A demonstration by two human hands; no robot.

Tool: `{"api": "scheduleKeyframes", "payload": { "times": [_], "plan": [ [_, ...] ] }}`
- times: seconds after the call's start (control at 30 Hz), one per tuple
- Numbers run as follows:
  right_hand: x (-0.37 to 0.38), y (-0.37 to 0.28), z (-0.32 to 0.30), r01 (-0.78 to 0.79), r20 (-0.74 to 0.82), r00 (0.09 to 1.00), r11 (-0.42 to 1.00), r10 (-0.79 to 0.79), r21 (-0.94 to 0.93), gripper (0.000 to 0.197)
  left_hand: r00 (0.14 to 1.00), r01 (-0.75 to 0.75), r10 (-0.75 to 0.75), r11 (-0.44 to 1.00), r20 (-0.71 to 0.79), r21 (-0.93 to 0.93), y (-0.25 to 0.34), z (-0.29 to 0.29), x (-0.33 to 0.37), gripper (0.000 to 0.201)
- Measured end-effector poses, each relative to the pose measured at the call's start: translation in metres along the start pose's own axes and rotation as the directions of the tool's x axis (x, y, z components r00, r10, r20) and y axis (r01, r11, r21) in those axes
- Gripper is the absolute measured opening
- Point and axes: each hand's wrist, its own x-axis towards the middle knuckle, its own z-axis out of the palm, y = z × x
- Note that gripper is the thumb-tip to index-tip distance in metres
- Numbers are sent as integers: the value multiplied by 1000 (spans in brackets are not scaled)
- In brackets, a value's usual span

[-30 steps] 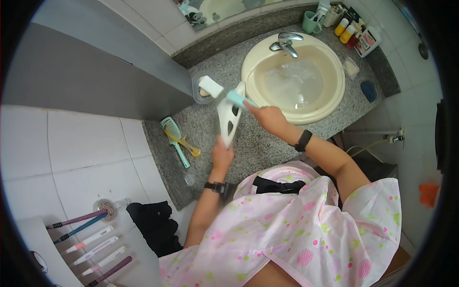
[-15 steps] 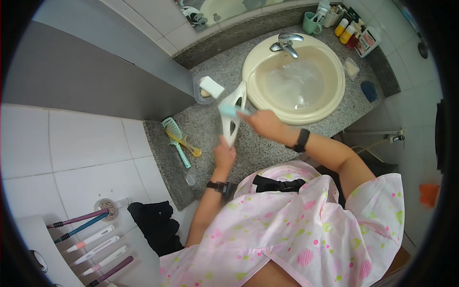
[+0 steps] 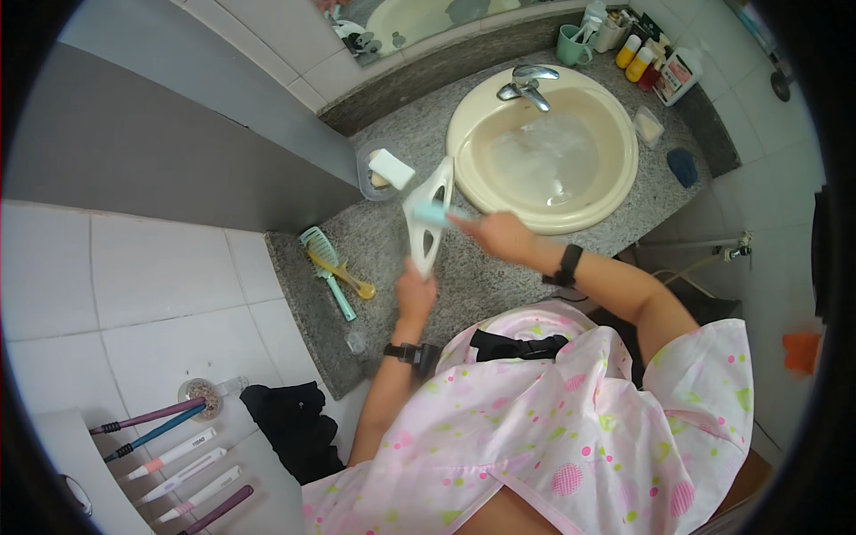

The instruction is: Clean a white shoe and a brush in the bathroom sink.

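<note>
A long white plastic piece (image 3: pixel 416 223) with elongated openings stands tilted over the counter, its upper end against or very near the sink's rim. Closed round its lower end is my left hand (image 3: pixel 415 290). My right hand (image 3: pixel 499 234) grips a light-blue tool (image 3: pixel 432 213), perhaps a brush, which lies across the middle of the white piece. Motion smears the tool and fingers, and any bristles are hidden. To the right is the cream sink (image 3: pixel 473 192), holding cloudy water under a chrome faucet (image 3: pixel 530 86).
Left of the white piece, a clear dish (image 3: pixel 368 185) holds a white soap bar (image 3: pixel 392 168). A mint hairbrush (image 3: pixel 331 278) and a yellow comb-like item (image 3: pixel 358 286) lie on the granite counter (image 3: pixel 477 290). Bottles (image 3: pixel 638 64) and a green mug (image 3: pixel 572 45) stand behind the sink.
My right hand and the light-blue tool have shifted slightly lower along the white piece. My left hand still grips its lower end. The whole view has moved a little.
</note>
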Motion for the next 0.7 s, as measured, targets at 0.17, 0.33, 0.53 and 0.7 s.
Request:
{"api": "scheduleKeyframes", "payload": {
  "times": [0.17,0.33,0.53,0.7],
  "plan": [
    [7,6,-12,-224,-263,921,944,287,244,50,998,-47,43,996,48,75,-4,-2,-1,41],
    [0,30,-18,-226,-277,921,955,274,193,44,999,-42,41,999,28,27,-6,1,-5,43],
    [-14,10,-13,-223,-198,940,939,278,260,40,996,-91,91,994,2,54,-21,0,-5,44],
    [12,56,-12,-222,-324,876,895,357,387,33,989,-147,143,984,42,99,-21,-3,-6,39]
  ]
}}
